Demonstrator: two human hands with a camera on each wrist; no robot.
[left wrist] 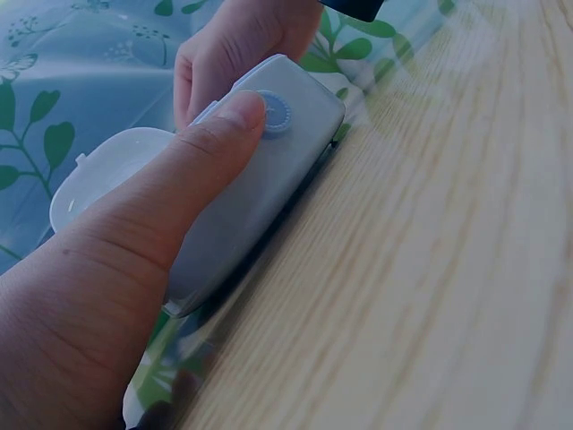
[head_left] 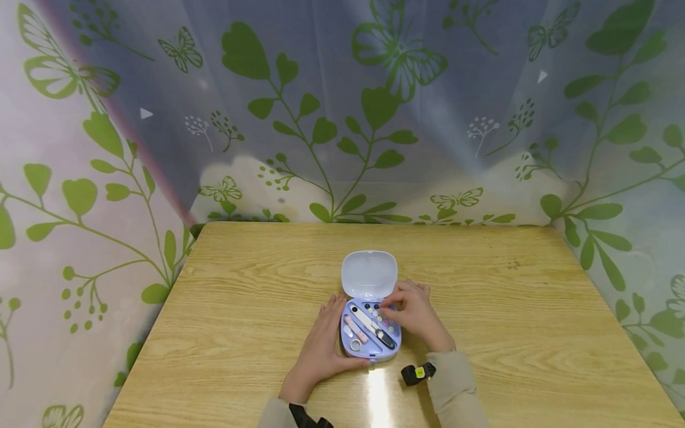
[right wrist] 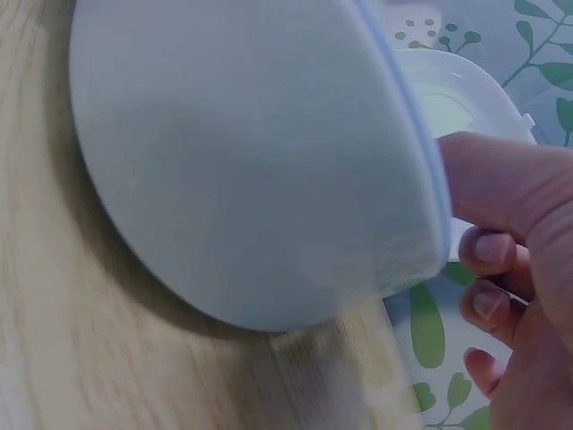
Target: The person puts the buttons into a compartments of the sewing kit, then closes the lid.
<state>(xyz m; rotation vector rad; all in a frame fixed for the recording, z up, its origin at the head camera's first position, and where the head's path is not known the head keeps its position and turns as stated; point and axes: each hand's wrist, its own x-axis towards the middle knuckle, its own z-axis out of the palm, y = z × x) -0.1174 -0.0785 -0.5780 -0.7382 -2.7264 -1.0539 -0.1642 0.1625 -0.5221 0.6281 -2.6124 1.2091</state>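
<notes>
A light-blue sewing kit box (head_left: pixel 371 355) sits on the table with its white lid (head_left: pixel 369 274) raised at the back. My left hand (head_left: pixel 319 351) holds the box from its left side; the thumb lies across the front, on the round catch (left wrist: pixel 276 113) in the left wrist view. Over the right-hand compartment, my right hand (head_left: pixel 412 309) reaches in with thumb and forefinger close together among small coloured buttons (head_left: pixel 376 313). Whether a button is between those fingertips is hidden. In the right wrist view, the box's side covers the fingertips, while the other fingers curl loosely outside.
Inside the box, a white-and-black tool (head_left: pixel 373 327) lies diagonally across the middle. Left of it are a pink-ended stick-like item (head_left: pixel 355 330) and a small ring (head_left: pixel 355 345). A wood-grain table (head_left: pixel 257 285) meets a leaf-and-butterfly-print curtain (head_left: pixel 316 148) behind.
</notes>
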